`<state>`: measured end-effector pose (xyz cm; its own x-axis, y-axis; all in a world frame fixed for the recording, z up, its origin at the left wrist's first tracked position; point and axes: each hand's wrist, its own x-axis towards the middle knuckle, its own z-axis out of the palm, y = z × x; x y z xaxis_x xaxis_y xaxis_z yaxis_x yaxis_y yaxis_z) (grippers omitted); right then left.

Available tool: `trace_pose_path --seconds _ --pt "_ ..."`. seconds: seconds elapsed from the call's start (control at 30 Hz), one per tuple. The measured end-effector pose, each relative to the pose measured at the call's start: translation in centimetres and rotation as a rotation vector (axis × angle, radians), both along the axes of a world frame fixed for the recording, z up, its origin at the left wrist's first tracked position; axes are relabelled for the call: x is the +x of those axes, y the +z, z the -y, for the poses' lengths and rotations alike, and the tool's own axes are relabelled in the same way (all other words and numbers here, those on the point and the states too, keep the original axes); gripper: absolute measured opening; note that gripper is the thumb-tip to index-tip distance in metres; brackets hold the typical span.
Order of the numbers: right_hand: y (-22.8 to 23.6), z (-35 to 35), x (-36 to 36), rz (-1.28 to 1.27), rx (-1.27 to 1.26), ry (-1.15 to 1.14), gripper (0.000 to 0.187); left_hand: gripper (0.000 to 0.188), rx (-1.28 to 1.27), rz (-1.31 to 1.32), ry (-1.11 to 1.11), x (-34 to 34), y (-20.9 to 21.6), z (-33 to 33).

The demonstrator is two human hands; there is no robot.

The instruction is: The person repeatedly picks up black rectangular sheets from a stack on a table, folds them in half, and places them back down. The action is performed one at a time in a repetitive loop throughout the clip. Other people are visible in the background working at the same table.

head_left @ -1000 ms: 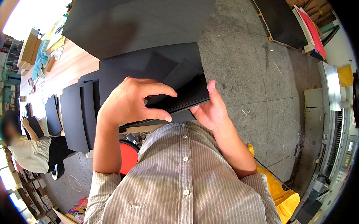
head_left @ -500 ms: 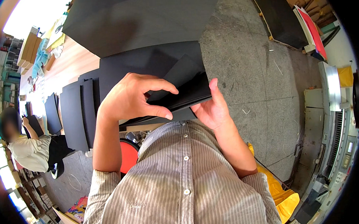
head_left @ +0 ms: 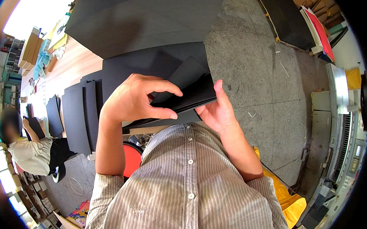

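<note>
A thin stack of black card sheets lies between my hands in front of my shirt. My right hand holds its right end, thumb up against the edge and fingers partly hidden underneath. Over the left part of the stack is my left hand, index finger and thumb spread apart in a C shape; its other fingers are hidden. A narrower dark grey strip slants up from behind the left fingers. Beneath and beyond lies a larger black sheet, with a tall dark board behind it.
Left of my hands, more black sheets overlap on the wooden table. Cardboard boxes stand farther back. A person works at the far left. A red round seat is under the table edge; grey machinery lines the right.
My left thumb has shifted very slightly to the right. Otherwise both hands and the sheets stay in nearly the same place.
</note>
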<state>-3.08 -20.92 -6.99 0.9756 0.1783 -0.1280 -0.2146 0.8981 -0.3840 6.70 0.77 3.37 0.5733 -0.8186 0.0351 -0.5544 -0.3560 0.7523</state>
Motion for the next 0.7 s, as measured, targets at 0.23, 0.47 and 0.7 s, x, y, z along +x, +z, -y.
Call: trace_pose_path --seconds 0.23,0.47,0.7 --pt "0.0 0.0 0.1 0.012 -0.026 0.010 0.061 0.043 -0.010 -0.019 -0.001 0.2 0.0 -0.1" --pt "0.0 -0.1 0.1 -0.007 0.014 -0.005 0.058 0.042 -0.017 0.003 -0.026 0.4 0.0 -0.3" --pt "-0.5 0.1 0.1 0.021 0.035 0.005 0.059 0.042 -0.009 -0.028 -0.013 0.4 -0.2 -0.5"
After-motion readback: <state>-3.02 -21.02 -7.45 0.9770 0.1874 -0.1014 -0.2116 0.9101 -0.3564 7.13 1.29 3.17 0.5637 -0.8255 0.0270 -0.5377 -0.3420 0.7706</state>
